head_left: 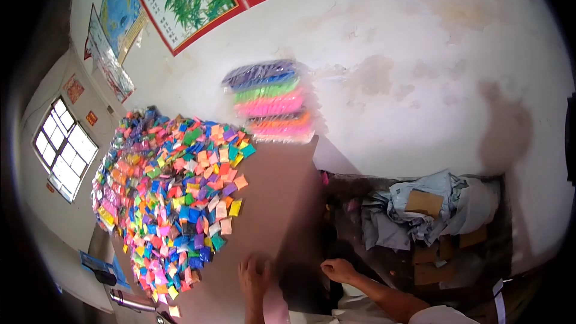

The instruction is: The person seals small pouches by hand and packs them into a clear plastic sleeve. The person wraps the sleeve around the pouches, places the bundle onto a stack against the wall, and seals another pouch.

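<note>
My left hand (pixel 255 273) is over the near part of the brown table (pixel 277 204). Its fingers are loosely curled and a little apart, slightly blurred, with nothing visible in them. My right hand (pixel 339 270) hovers off the table's right edge, near my body. Its fingers are folded together, and no object shows in them. A large heap of small, brightly coloured packets (pixel 180 204) spreads over the table's left side, some lying close to my left hand. At the far end, against the wall, a stack of clear bags (pixel 270 102) is sorted by colour.
To the right of the table, a dark bin or recess (pixel 393 264) holds crumpled grey plastic bags (pixel 384 228) and cardboard pieces (pixel 423 203). A white stained wall (pixel 390 126) with posters (pixel 186 3) stands behind. A barred window (pixel 64 147) is at left.
</note>
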The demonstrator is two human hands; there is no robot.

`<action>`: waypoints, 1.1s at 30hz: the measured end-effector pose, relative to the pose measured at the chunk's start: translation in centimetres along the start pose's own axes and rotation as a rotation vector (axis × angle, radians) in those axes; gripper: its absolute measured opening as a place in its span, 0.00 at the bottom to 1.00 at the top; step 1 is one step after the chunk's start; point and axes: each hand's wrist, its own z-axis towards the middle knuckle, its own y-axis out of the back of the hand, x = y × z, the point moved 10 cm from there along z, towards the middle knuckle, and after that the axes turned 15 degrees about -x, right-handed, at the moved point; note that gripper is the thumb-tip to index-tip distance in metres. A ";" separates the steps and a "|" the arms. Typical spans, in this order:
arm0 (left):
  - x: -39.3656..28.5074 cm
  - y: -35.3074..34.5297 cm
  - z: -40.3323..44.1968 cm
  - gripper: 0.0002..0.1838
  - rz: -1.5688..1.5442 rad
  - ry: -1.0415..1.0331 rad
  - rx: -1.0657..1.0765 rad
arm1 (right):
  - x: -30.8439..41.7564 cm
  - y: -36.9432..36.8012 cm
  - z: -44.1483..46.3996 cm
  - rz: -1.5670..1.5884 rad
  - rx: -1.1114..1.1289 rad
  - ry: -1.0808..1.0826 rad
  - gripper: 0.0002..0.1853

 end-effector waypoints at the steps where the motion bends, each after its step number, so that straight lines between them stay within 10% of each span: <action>1: -0.2 0.2 0.3 0.18 0.006 0.016 0.001 | 0.3 0.3 -0.4 -0.058 -0.075 0.082 0.18; 16: 1.6 0.5 -0.2 0.18 -0.015 0.093 -0.031 | 0.8 3.1 -1.2 0.204 -0.201 -0.040 0.14; 21: 1.8 0.2 -0.5 0.18 -0.114 0.004 -0.100 | 0.1 7.4 0.3 0.249 -0.556 0.065 0.11; 33: 2.8 -0.3 -1.0 0.18 -0.082 0.024 -0.072 | 20.6 12.6 -2.7 0.478 -0.546 0.397 0.09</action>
